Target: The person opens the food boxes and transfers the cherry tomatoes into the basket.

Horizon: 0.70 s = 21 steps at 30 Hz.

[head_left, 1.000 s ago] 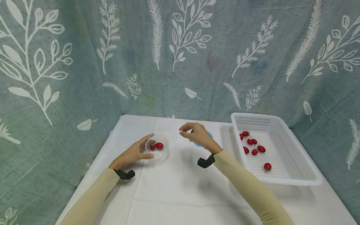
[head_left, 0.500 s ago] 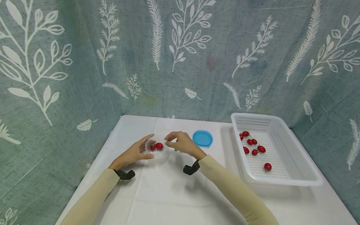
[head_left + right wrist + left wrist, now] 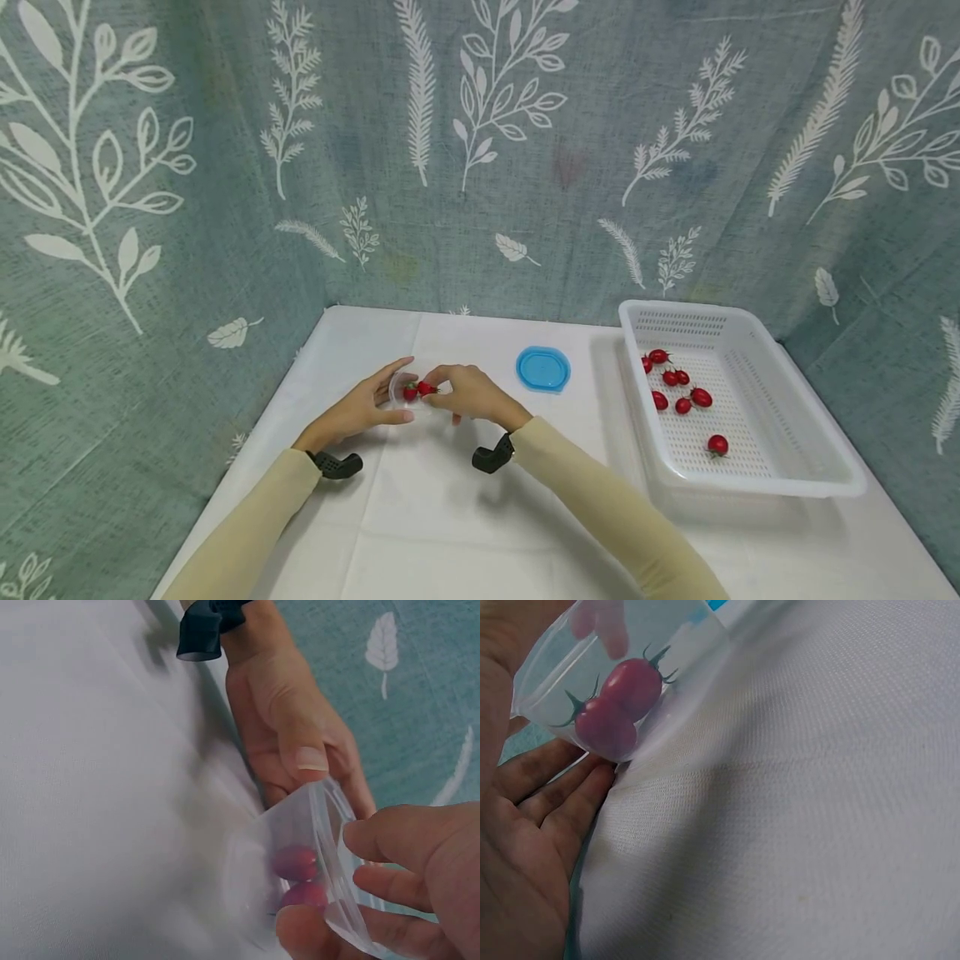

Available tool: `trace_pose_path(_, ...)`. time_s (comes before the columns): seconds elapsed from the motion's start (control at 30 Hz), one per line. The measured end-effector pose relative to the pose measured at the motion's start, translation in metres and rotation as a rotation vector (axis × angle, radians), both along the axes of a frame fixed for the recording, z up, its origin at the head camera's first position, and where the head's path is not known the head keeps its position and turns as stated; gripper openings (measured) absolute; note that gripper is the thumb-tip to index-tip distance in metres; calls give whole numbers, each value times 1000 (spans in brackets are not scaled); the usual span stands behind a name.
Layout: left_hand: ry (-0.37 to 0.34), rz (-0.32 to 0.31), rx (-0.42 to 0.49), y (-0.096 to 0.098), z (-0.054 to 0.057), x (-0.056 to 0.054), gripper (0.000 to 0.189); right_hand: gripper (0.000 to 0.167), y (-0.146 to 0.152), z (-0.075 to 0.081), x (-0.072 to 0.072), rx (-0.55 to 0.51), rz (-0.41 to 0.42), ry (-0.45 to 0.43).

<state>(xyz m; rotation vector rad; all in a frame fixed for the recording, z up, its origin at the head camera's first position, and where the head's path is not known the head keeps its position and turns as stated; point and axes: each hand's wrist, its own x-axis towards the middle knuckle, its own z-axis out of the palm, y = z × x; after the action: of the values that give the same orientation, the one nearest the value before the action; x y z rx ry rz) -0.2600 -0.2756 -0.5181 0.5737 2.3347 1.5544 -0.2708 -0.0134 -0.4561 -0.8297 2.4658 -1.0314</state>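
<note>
In the head view, a small clear plastic tub (image 3: 259, 844) holds two red cherry tomatoes (image 3: 633, 688) with green stems. My left hand (image 3: 352, 412) grips the tub, thumb on its near side and fingers round its far side. From the right, my right hand (image 3: 471, 392) reaches in over the rim, its fingertips overlapping one tomato. The right wrist view shows its thumb and fingers apart at the tub's mouth; in the left wrist view, fingertips (image 3: 613, 637) show through the clear wall above the tomatoes.
A blue lid (image 3: 543, 369) lies on the white tablecloth (image 3: 450, 517), right of the hands. Further right stands a white perforated basket (image 3: 787, 417) with several cherry tomatoes, one (image 3: 717, 445) lying apart from the others. Patterned green curtains (image 3: 480, 250) hang behind and at the sides.
My right hand has moved left from above the blue lid to the tub, its fingertips now over a tomato. The lid has come fully into view. My left hand stays on the tub.
</note>
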Motion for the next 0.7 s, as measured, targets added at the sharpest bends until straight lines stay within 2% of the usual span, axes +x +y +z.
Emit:
trace_pose_path(0.3,8,10,-14,-2,-2,0,101,41,-15,-2,-2,83,28,54)
trace_pose_path(0.4,9,4,-2,-2,-3,-1,100,45,-18,-2,-2,127,25,98)
trace_pose_path(0.53,9,-3,6,-2,-4,-1,100,39,-21,-1,0,195,36,174)
trace_pose_path(0.63,10,-2,5,-2,-3,0,101,35,-23,-3,1,181,36,147)
trace_pose_path(0.7,13,1,0,-2,-2,0,101,37,-23,-4,1,150,25,98)
